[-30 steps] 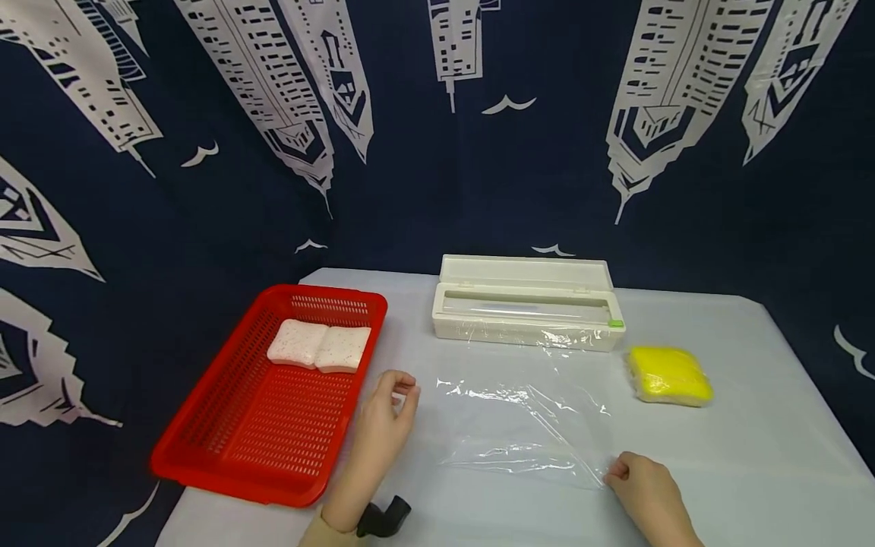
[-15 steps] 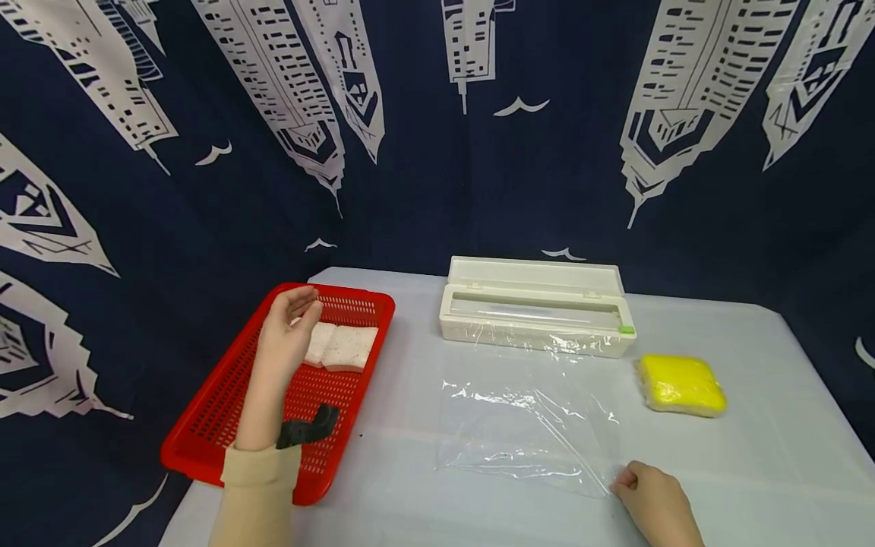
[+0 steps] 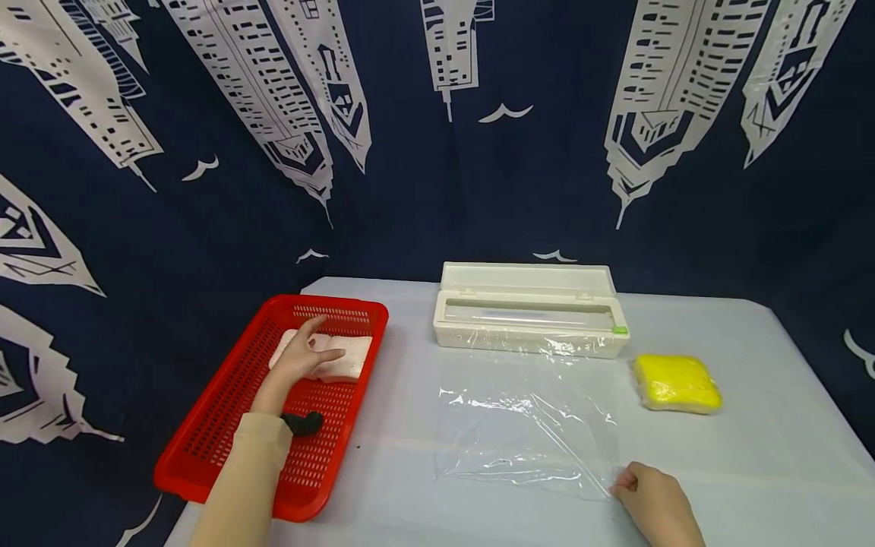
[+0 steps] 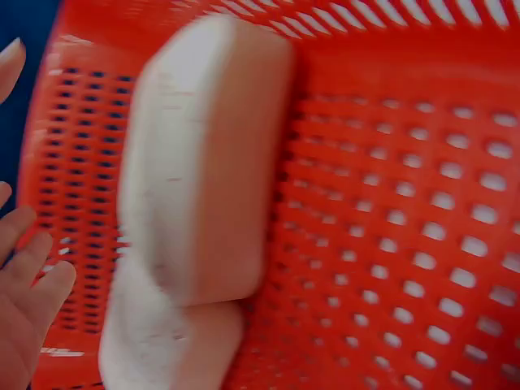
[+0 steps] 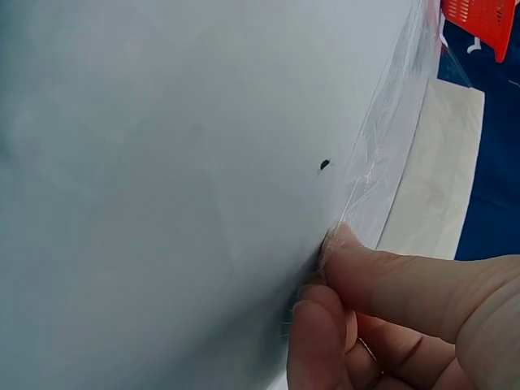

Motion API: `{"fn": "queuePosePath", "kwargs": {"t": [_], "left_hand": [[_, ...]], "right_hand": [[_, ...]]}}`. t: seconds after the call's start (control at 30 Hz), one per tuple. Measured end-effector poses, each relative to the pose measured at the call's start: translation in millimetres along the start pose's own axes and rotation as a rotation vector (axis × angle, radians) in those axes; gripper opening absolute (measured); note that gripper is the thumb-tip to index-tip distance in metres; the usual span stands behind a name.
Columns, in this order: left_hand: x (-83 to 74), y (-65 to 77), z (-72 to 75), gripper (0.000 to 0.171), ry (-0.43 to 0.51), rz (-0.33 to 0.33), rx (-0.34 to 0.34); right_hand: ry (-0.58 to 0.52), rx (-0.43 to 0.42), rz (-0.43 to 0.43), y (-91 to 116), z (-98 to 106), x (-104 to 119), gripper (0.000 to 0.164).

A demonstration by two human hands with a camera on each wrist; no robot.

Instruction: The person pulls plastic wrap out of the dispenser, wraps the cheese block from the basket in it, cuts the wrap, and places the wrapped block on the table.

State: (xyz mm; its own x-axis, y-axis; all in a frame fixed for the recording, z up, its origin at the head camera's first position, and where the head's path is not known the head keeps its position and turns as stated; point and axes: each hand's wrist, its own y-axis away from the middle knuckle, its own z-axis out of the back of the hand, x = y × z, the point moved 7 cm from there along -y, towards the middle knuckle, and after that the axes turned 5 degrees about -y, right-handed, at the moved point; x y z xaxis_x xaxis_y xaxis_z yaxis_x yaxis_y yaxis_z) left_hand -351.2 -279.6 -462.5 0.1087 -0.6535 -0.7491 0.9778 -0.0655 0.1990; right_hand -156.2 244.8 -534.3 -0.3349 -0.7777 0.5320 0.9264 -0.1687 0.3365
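Note:
My left hand reaches over the red basket, thumb and fingers spread apart. Below it lie two white speckled pieces shaped like bread slices, side by side and partly hidden by the hand. In the left wrist view, the fingers are apart from the white pieces. At the table's front right, my right hand pinches a corner of clear plastic wrap. The right wrist view shows the wrap between thumb and fingertips. The sheet runs back to a white wrap dispenser with its lid raised.
A yellow block wrapped in clear film sits on the white table, right of the dispenser. A dark patterned cloth hangs behind the table. A small dark speck lies on the tabletop right of the basket.
My left hand has moved left from beside the plastic wrap to above the white pieces in the basket, and its fingers have spread. The right hand still pinches the wrap's corner.

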Motion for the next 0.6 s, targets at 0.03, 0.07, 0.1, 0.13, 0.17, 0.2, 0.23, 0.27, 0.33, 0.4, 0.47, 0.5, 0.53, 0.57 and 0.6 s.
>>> {"fn": "queuePosePath", "kwargs": {"t": [0.03, 0.07, 0.1, 0.13, 0.17, 0.2, 0.23, 0.27, 0.33, 0.4, 0.47, 0.5, 0.53, 0.57, 0.6], "left_hand": [[3.0, -2.3, -4.3, 0.094, -0.008, 0.010, 0.018], [4.4, -4.2, -8.3, 0.097, -0.020, 0.012, 0.038], [5.5, -5.0, -11.4, 0.098, -0.041, 0.016, 0.053], [6.8, -5.9, -14.2, 0.100, -0.060, 0.020, 0.068], [8.1, -6.4, -16.7, 0.102, -0.075, 0.025, 0.083], [9.3, -6.6, -19.1, 0.104, -0.090, 0.027, 0.099], [11.2, -6.4, -20.8, 0.105, -0.107, 0.032, 0.109], [13.2, -6.2, -21.8, 0.106, -0.115, 0.036, 0.115], [17.6, -6.5, -23.4, 0.108, -0.121, 0.041, 0.114], [20.6, -6.9, -24.9, 0.111, -0.137, 0.029, 0.115], [23.5, -8.1, -26.8, 0.113, -0.160, 0.021, 0.109], [24.7, -8.8, -28.4, 0.115, -0.176, 0.014, 0.111], [25.9, -9.5, -30.0, 0.117, -0.193, 0.006, 0.113], [27.3, -10.4, -31.6, 0.118, -0.211, 0.003, 0.113], [29.1, -11.4, -32.8, 0.119, -0.226, 0.004, 0.108]], "right_hand": [[-0.002, 0.001, 0.000, 0, 0, 0, 0.014], [-0.003, 0.002, 0.000, 0, 0, 0, 0.013], [-0.005, 0.003, -0.001, 0, 0, 0, 0.013], [-0.008, 0.005, -0.002, 0, -1, -1, 0.013], [-0.010, 0.007, -0.002, 0, -1, -1, 0.013], [-0.012, 0.007, -0.003, 0, -1, -1, 0.013], [-0.015, 0.009, -0.005, 0, -1, -2, 0.013], [-0.016, 0.007, -0.006, 0, -1, -2, 0.013], [-0.020, 0.008, -0.006, 0, -1, -2, 0.013], [-0.021, 0.009, -0.012, 0, 0, -3, 0.013], [-0.024, 0.008, -0.011, 0, 0, -3, 0.013], [-0.026, 0.010, -0.011, 0, 0, -4, 0.013], [-0.026, 0.009, -0.010, 0, 1, -3, 0.012], [-0.028, 0.009, -0.009, 0, 1, -3, 0.012], [-0.027, 0.007, -0.006, -1, 1, -3, 0.012]]}}
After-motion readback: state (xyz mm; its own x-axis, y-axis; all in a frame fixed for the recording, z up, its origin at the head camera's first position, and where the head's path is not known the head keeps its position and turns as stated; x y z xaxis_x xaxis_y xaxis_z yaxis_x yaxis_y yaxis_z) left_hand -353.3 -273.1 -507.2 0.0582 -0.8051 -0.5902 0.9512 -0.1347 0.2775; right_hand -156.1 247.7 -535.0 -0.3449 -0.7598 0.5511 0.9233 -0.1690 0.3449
